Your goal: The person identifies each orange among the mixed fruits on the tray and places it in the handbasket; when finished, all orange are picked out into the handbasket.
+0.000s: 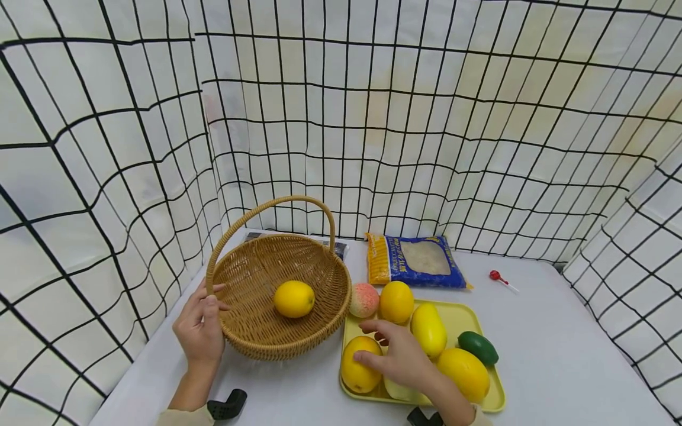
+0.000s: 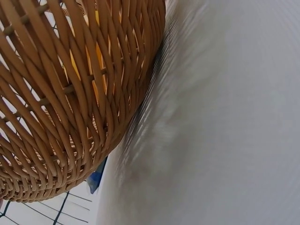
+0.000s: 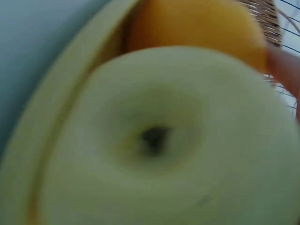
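My left hand [image 1: 201, 331] grips the near-left rim of a round wicker basket [image 1: 266, 343], its fingers over the edge near the handle. A yellow lemon-like fruit [image 1: 294, 299] lies inside. The left wrist view shows the basket's woven side [image 2: 70, 93] close up, over the white table. My right hand [image 1: 402, 355] is above the yellow tray [image 1: 492, 396], thumb and fingers spread at an orange [image 1: 359, 373] in its near-left corner. The thumb overlaps that fruit. A pale green apple [image 3: 225, 140] sits beside the orange, mostly hidden under the hand in the head view.
The tray also bears a peach [image 1: 364, 300], another orange [image 1: 396, 302], a yellow mango-like fruit [image 1: 428, 330], a large yellow fruit [image 1: 463, 373] and a dark green fruit [image 1: 478, 348]. Behind lie a blue-and-yellow bag [image 1: 421, 260] and a red lollipop [image 1: 496, 276]. Netted white walls surround the table.
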A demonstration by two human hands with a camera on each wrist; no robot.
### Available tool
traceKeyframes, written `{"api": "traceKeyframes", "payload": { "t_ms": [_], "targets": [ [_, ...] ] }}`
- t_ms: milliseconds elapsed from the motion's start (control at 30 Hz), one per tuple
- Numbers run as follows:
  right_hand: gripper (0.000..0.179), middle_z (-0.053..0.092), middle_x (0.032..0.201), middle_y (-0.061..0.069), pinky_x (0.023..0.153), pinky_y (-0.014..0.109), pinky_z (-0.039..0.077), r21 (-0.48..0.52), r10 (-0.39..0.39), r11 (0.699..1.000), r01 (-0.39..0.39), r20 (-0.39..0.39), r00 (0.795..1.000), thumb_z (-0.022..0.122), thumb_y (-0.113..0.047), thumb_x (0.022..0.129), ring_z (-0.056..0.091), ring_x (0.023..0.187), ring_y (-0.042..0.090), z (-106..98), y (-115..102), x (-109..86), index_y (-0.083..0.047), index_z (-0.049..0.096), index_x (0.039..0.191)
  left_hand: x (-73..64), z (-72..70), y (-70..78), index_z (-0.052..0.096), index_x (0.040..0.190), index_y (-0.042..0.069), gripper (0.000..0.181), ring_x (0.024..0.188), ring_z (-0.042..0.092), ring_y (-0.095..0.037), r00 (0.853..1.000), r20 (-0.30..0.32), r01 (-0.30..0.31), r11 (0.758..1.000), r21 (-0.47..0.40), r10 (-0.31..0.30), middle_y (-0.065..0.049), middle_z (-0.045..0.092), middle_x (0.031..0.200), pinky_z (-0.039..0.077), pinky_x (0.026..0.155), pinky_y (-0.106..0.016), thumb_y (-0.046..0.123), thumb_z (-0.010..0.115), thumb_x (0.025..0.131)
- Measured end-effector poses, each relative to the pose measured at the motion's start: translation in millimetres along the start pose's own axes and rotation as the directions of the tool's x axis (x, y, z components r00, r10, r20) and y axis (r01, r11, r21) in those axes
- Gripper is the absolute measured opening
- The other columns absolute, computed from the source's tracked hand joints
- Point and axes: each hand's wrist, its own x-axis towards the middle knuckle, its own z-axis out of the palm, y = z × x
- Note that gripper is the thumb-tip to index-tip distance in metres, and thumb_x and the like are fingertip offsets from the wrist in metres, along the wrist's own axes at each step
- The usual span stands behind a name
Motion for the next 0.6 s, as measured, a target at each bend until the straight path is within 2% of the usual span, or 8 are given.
{"api": "traceKeyframes", "payload": {
  "t_ms": [200, 333, 433, 600],
  "targets": [
    [0.073, 0.061, 0.130, -0.006, 0.090, 0.041, 0.052, -0.113, 0.027, 0.993, -0.023, 0.036, 0.999, 0.065, -0.066, 0.080, 0.058, 0.105, 0.013, 1.8, 0.2, -3.6, -0.020, 0.056, 0.135, 1.7, 0.7, 1.4, 0.057, 0.054, -0.010, 0.038, 0.119, 0.060, -0.019, 1.000, 0.008, -0.009, 1.000, -0.004, 0.009, -0.038, 0.062, 0.086, 0.044, 0.106, -0.033, 0.001, 0.049, 0.090],
    [0.083, 0.058, 0.134, -0.009, 0.096, 0.046, 0.048, -0.238, 0.033, 0.971, -0.017, 0.064, 0.997, 0.061, -0.076, 0.073, 0.058, 0.112, 0.015, 3.3, -0.2, -6.2, -0.026, 0.052, 0.140, 2.2, 0.2, 2.9, 0.057, 0.054, -0.010, 0.038, 0.120, 0.060, -0.026, 1.000, 0.009, -0.002, 1.000, 0.018, 0.002, -0.036, 0.063, 0.086, 0.044, 0.105, -0.030, 0.002, 0.049, 0.090],
    [0.092, 0.056, 0.136, -0.011, 0.099, 0.049, 0.046, -0.314, 0.043, 0.949, -0.013, 0.089, 0.995, 0.059, -0.082, 0.067, 0.057, 0.116, 0.017, 4.2, -0.1, -7.6, -0.031, 0.047, 0.142, 1.4, -0.5, 2.9, 0.057, 0.054, -0.009, 0.039, 0.120, 0.060, -0.023, 1.000, 0.006, 0.000, 1.000, 0.027, -0.001, -0.036, 0.063, 0.087, 0.044, 0.105, -0.029, 0.002, 0.049, 0.090],
    [0.101, 0.057, 0.135, -0.011, 0.097, 0.050, 0.046, -0.351, 0.035, 0.936, 0.007, 0.112, 0.993, 0.062, -0.084, 0.062, 0.058, 0.113, 0.018, 3.1, 1.3, -7.8, -0.033, 0.043, 0.146, 0.1, -1.3, 2.0, 0.057, 0.054, -0.007, 0.039, 0.121, 0.059, -0.016, 1.000, 0.008, 0.005, 1.000, 0.030, -0.006, -0.036, 0.063, 0.087, 0.044, 0.106, -0.032, 0.003, 0.049, 0.091]
  ]
}}
